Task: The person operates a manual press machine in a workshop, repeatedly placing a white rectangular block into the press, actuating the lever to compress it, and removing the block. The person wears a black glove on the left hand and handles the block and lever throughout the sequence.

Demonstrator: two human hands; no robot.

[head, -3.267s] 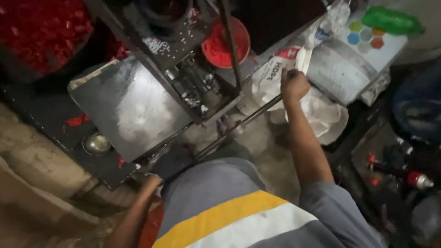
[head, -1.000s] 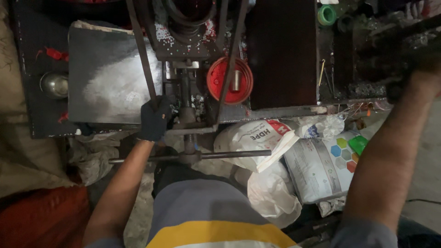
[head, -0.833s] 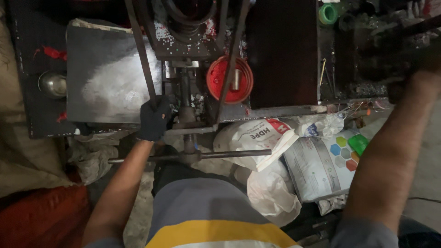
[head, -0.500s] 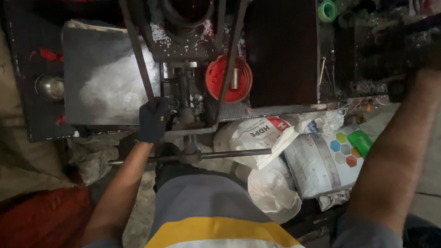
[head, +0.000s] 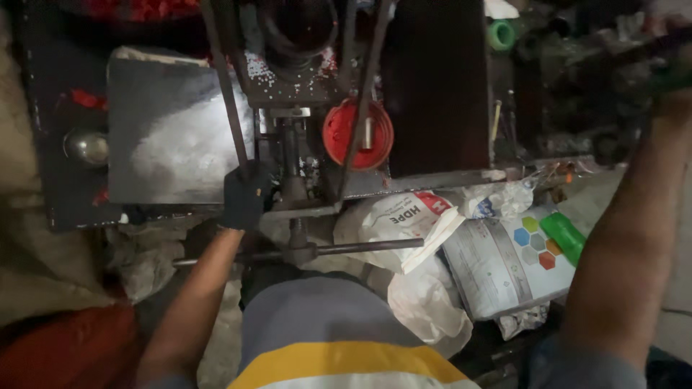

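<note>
My left hand (head: 245,194), in a dark glove, is closed around the lower end of a slanted metal rod (head: 225,86), at the front edge of a hand press machine (head: 303,86). It sits at the right corner of a grey metal plate (head: 166,137). Just below the hand, a threaded screw carries a horizontal bar handle (head: 360,248). A red round disc (head: 357,133) sits on the machine to the right. My right arm reaches up to the top right, where my right hand (head: 670,68) is blurred against dark clutter, and its grip cannot be made out.
White plastic sacks (head: 404,216) and a printed bag (head: 497,263) lie at the right of my lap, with a green bottle (head: 564,236) on them. A round metal knob (head: 86,146) is at left and a green ring (head: 502,34) at the top. An orange thing lies at bottom left.
Three seconds ago my right hand was at the bar's end by the sacks and my left hand was down by my leg. In the last second both hands have stayed put.
</note>
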